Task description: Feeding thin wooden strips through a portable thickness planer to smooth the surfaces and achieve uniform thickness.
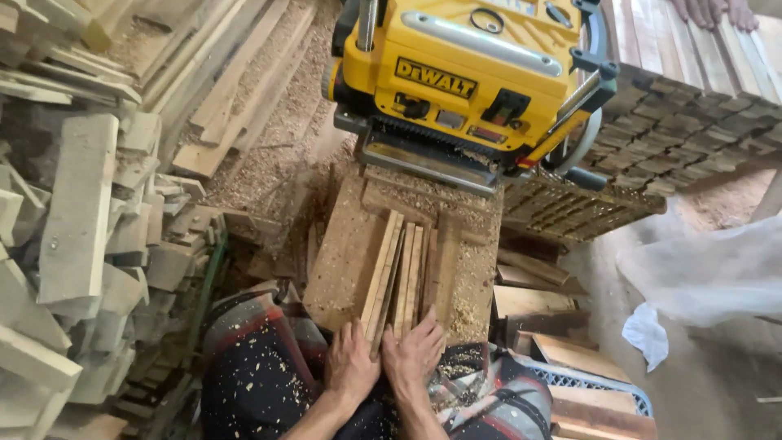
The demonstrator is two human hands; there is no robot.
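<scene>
a: what was the largest item in view?
b: a yellow planer [468,81], at the top centre. a scrap pile [81,236] of offcuts filled the left side.
a: and below the planer?
b: a board [346,253] strewn with shavings sloped toward the person. on it lay a bundle of thin slats [399,273], side by side, running lengthwise toward the planer.
a: hand positions?
b: the left hand [350,363] and right hand [415,354] lay flat against the near ends of the slats, fingers extended, neither clenched. the hands were close together, with one slat end between them.
a: anything else?
b: another person's hand [713,12] rested on stacked wood, top right.
</scene>
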